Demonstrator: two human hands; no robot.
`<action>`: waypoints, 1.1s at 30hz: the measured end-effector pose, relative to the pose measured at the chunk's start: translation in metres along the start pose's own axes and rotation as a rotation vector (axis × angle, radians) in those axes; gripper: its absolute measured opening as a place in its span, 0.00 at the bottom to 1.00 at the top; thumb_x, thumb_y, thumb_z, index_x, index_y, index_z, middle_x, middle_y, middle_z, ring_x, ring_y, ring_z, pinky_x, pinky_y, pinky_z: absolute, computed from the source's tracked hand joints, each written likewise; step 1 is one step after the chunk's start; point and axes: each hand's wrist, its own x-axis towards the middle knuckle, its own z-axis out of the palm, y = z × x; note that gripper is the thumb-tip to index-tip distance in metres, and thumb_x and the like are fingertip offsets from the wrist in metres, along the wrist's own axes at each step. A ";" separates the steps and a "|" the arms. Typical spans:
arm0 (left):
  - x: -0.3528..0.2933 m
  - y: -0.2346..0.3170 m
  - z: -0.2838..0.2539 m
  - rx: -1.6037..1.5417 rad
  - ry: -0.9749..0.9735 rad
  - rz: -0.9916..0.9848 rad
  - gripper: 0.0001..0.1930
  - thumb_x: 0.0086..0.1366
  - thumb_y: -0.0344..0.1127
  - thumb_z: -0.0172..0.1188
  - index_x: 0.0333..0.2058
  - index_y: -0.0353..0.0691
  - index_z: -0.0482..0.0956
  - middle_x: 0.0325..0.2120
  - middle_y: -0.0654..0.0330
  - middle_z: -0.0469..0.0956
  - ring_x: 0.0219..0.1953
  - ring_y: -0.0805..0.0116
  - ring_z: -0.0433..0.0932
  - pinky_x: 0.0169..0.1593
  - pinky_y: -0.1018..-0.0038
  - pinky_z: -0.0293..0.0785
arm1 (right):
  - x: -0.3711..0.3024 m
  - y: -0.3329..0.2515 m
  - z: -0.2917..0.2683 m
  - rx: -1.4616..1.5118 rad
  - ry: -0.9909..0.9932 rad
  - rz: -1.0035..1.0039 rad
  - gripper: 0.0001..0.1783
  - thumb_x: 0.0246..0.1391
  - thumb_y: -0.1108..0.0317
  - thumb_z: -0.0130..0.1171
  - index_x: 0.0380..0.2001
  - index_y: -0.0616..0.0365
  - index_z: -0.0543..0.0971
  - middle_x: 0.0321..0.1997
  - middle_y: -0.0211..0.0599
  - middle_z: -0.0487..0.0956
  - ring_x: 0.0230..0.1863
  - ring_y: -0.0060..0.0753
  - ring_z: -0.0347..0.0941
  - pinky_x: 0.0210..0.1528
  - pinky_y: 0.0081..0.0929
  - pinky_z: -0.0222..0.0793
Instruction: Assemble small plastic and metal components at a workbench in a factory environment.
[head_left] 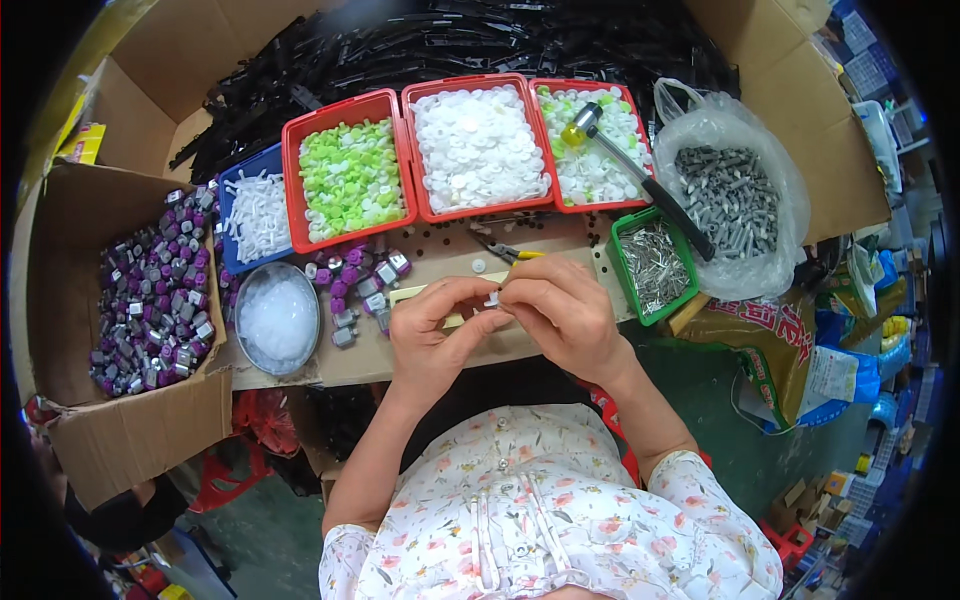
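Both of my hands meet over the near part of the cardboard-topped table [290, 372]. A small white plastic piece [492, 299] sits between their fingertips; its exact shape is too small to make out. My left hand [432, 330] is closed in a pinch at the piece's left side. From the right, my right hand [572, 315] pinches at it too, its fingers curled and partly hiding it. Beneath the hands shows part of a pale cream strip [455, 320]. Just beyond them lie yellow-handled pliers [512, 252] and a white disc [478, 266]. Purple-and-silver blocks [345, 275] lie loose to the left.
Red bins [410, 150] of white and green discs stand behind, a hammer [650, 185] across the right one. Left are a blue tray [240, 262], a bowl of white material [278, 320] and a carton [130, 420]. Right are a green basket [645, 315] of metal pins and a plastic bag [790, 200].
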 end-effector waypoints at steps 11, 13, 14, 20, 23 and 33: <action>-0.007 -0.007 0.008 -0.147 0.100 0.021 0.15 0.55 0.21 0.70 0.43 0.30 0.83 0.38 0.58 0.80 0.35 0.76 0.76 0.37 0.82 0.72 | -0.015 0.002 0.016 0.400 0.092 0.316 0.07 0.47 0.80 0.66 0.31 0.64 0.80 0.35 0.41 0.80 0.35 0.37 0.78 0.39 0.30 0.73; -0.007 -0.006 0.007 -0.132 0.103 0.012 0.15 0.54 0.21 0.71 0.43 0.31 0.83 0.38 0.58 0.80 0.35 0.76 0.76 0.37 0.82 0.72 | -0.014 0.003 0.016 0.410 0.098 0.289 0.07 0.47 0.80 0.66 0.32 0.65 0.80 0.34 0.41 0.80 0.35 0.37 0.78 0.39 0.30 0.73; -0.007 -0.005 0.007 -0.118 0.107 0.004 0.16 0.54 0.21 0.71 0.43 0.31 0.83 0.37 0.58 0.80 0.35 0.76 0.76 0.36 0.82 0.71 | -0.013 0.002 0.016 0.406 0.096 0.288 0.07 0.48 0.81 0.66 0.32 0.65 0.80 0.34 0.41 0.79 0.35 0.36 0.77 0.38 0.30 0.72; -0.009 -0.004 0.003 -0.005 0.153 0.017 0.20 0.50 0.27 0.75 0.43 0.33 0.84 0.34 0.59 0.81 0.32 0.75 0.76 0.34 0.79 0.72 | -0.010 0.001 0.019 0.359 0.042 0.260 0.08 0.48 0.81 0.64 0.33 0.64 0.80 0.34 0.41 0.78 0.34 0.38 0.76 0.38 0.31 0.72; -0.012 0.002 -0.006 0.256 0.188 0.096 0.22 0.49 0.28 0.76 0.45 0.33 0.83 0.37 0.58 0.80 0.33 0.71 0.76 0.36 0.77 0.72 | -0.008 0.003 0.026 0.219 0.009 0.194 0.08 0.47 0.80 0.65 0.33 0.62 0.80 0.31 0.40 0.76 0.32 0.39 0.74 0.36 0.33 0.70; -0.044 -0.020 -0.035 0.695 0.328 0.292 0.22 0.43 0.29 0.77 0.41 0.37 0.84 0.34 0.57 0.79 0.37 0.58 0.75 0.40 0.66 0.72 | -0.002 0.012 0.051 -0.061 -0.127 0.077 0.07 0.47 0.76 0.65 0.31 0.59 0.79 0.28 0.37 0.71 0.29 0.41 0.71 0.30 0.36 0.64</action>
